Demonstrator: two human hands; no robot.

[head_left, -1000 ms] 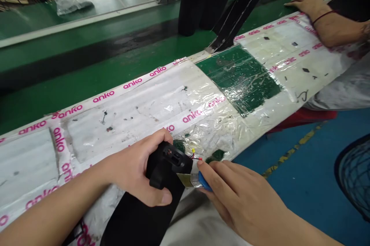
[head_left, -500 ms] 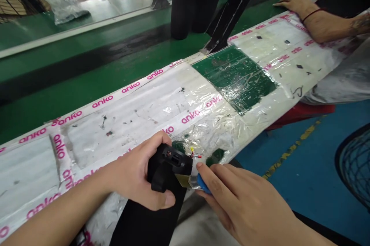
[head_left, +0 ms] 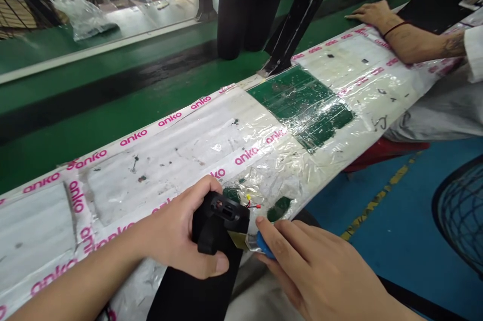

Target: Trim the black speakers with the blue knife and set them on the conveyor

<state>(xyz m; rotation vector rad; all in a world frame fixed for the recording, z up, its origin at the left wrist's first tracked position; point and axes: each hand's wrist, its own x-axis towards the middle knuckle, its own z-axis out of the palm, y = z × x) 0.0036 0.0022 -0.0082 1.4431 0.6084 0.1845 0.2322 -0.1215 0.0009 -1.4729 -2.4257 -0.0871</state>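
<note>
Left hand [head_left: 179, 238] curled round a black housing [head_left: 233, 211], thumb and index finger set apart, gripping it; right hand [head_left: 298, 260] closed, pinching a blue-handled blade [head_left: 237, 239] between thumb side and forefinger. Housing is in front of the wearer, at the near edge of the bench: matte, hard-looking, rounded oblong end with a slotted recess facing up toward the camera, end's long axis running upper left to lower right; rest of its body covered by the left hand. Curved black piece sits on its near side by the thumb. Blade flat, thin, dull yellowish, pointing left at the housing's lower edge; contact can't be told, most of the handle hidden by fingers. Thin wires [head_left: 252, 205] with red and yellow ends stick out just right of the housing, origin hidden. Smooth black sheet [head_left: 192, 291] below, cut off by the frame. Bench [head_left: 181, 160] beyond: white, wrinkled glossy film, pink-lettered tape, green patch showing through. Far right, another person's hand [head_left: 373, 13] rests past the bench's far edge. Farther back, black cylindrical bins [head_left: 231, 21] and a crumpled clear bag [head_left: 81, 15], blurry.
</note>
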